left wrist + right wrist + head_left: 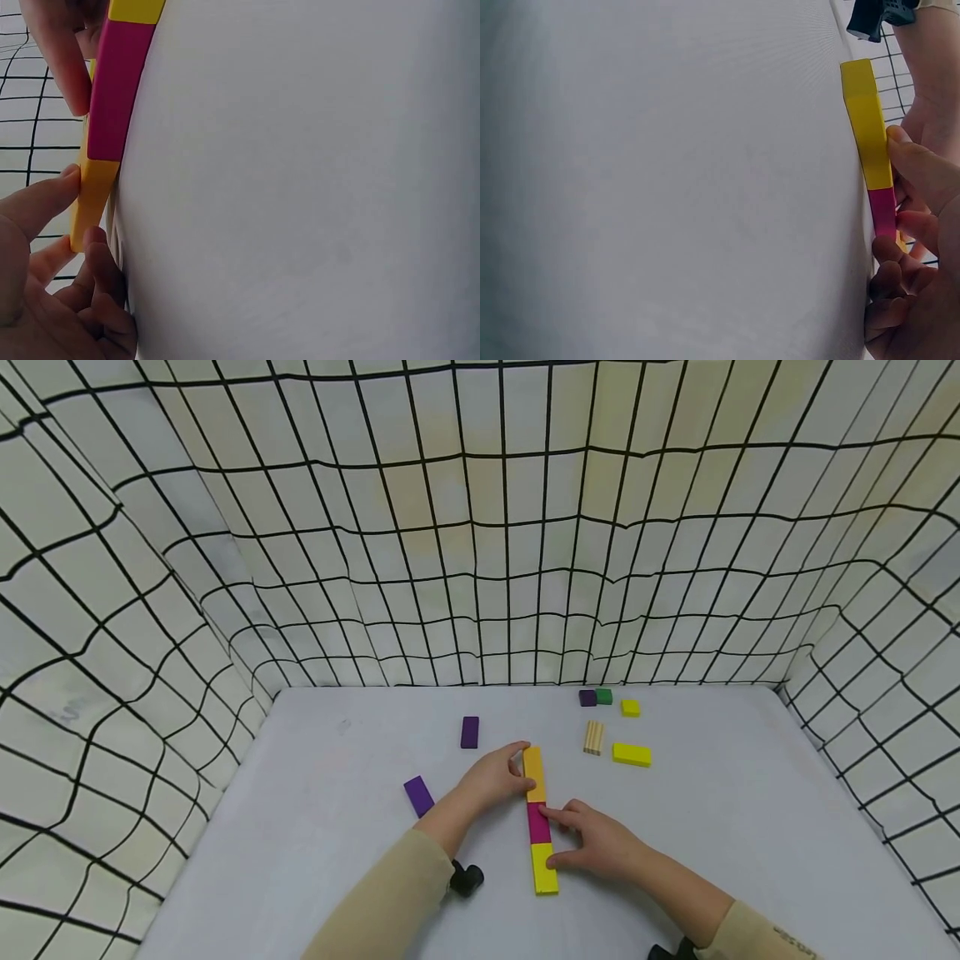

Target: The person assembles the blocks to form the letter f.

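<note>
An orange block (pixel 534 774), a magenta block (pixel 538 824) and a yellow block (pixel 545 870) lie end to end in a straight row on the white table. My left hand (pixel 491 779) holds the orange block, thumb against its left side and index finger at its far end. From the right side of the row, my right hand (pixel 603 843) touches the magenta block with its index fingertip and the yellow block with its thumb. In the right wrist view the other fingers (pixel 885 281) are bent close to the table.
Two purple blocks, one upper (pixel 469 732) and one lower (pixel 418 796), lie left of the row. Back right are a dark purple block (pixel 587 697), a green block (pixel 603 696), a small yellow block (pixel 631 708), a striped wooden block (pixel 593 737) and a longer yellow block (pixel 632 755). Black-gridded netting (pixel 480 552) surrounds the table.
</note>
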### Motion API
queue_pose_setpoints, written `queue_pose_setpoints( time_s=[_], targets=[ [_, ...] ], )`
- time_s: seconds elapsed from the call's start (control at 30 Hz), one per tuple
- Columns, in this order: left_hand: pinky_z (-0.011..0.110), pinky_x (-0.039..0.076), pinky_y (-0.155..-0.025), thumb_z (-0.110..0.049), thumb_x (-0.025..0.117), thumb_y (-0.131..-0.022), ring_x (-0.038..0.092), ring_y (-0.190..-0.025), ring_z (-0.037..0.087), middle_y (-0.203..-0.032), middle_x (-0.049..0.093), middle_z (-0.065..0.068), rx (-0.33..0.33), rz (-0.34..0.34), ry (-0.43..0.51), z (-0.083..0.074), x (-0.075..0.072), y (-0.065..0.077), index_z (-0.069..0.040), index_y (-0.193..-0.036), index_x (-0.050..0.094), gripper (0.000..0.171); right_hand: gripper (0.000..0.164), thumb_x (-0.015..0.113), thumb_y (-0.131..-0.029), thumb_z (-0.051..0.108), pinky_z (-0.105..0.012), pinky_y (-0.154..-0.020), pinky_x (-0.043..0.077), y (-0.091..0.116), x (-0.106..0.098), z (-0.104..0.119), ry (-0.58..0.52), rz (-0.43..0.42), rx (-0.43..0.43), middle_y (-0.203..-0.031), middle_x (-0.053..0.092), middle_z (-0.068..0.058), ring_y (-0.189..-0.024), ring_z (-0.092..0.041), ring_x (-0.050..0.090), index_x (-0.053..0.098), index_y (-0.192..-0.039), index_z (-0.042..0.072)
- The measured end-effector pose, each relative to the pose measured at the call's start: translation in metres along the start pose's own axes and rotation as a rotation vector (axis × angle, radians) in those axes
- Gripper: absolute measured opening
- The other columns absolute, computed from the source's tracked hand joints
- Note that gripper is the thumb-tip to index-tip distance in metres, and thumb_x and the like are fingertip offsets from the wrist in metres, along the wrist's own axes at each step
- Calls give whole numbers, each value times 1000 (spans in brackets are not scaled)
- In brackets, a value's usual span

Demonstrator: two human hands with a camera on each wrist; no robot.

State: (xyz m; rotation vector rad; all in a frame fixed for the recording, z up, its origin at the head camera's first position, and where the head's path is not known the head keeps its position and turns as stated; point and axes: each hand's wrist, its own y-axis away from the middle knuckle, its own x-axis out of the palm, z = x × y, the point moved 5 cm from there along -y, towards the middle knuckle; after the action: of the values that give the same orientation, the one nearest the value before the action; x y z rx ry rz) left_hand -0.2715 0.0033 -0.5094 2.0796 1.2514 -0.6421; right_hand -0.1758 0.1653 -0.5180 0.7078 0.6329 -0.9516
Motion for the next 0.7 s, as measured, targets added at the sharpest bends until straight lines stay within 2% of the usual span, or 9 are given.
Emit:
queue_pose_setpoints(
  time_s=[0.4, 0.7],
  targets=[
    [32, 47, -72, -32, 76, -87, 53, -77, 19, -84, 58, 4, -23, 53, -37, -2, -6, 1, -19, -146, 50, 66, 77, 83, -75, 48, -24, -73, 49, -3, 2, -1, 7, 2, -3, -99, 51, 9, -89, -11, 49, 55, -143, 26],
    [32, 46, -71, -31, 76, -87, 52, -77, 19, -85, 58, 5, -22, 61, -21, -2, -5, -2, -18, -147, 50, 67, 83, 84, -74, 47, -23, -72, 49, -4, 0, 0, 32, 3, -1, -96, 51, 9, -85, -10, 49, 51, -145, 19]
  ],
)
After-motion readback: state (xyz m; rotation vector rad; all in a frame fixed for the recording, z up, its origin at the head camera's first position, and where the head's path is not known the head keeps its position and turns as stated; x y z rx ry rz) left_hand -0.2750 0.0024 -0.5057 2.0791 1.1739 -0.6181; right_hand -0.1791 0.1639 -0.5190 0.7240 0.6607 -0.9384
